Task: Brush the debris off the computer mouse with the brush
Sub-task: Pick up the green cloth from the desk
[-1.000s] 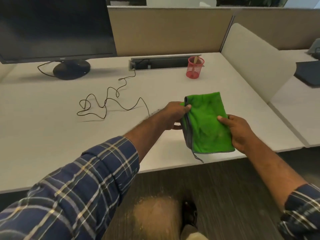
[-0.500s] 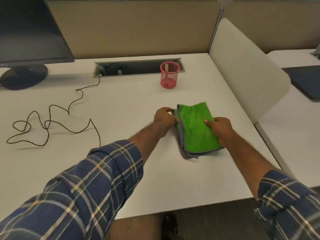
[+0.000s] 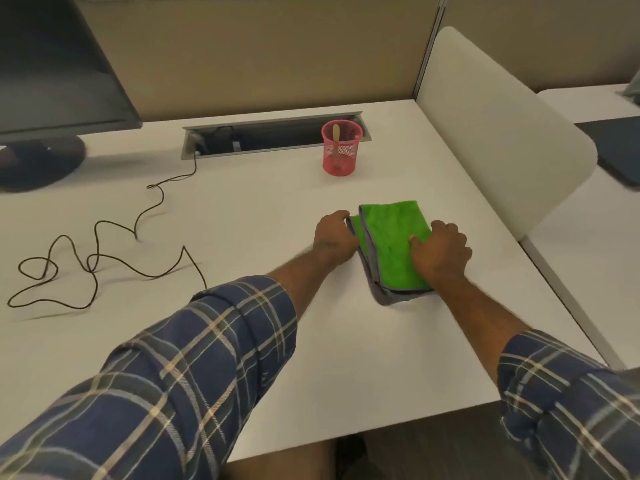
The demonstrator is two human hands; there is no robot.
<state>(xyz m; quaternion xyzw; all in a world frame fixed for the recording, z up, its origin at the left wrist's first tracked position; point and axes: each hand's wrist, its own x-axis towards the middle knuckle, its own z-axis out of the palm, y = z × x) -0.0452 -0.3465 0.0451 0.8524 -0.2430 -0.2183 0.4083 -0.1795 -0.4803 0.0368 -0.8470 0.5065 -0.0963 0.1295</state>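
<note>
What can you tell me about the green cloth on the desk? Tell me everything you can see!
The green cloth looks soft and fuzzy, like microfibre, bright green on top with a grey edge and a grey underside peeking out at its near corner. It is folded into a rectangle and lies flat on the white desk. The left hand touches its left edge, and the right hand rests on its right side.
</note>
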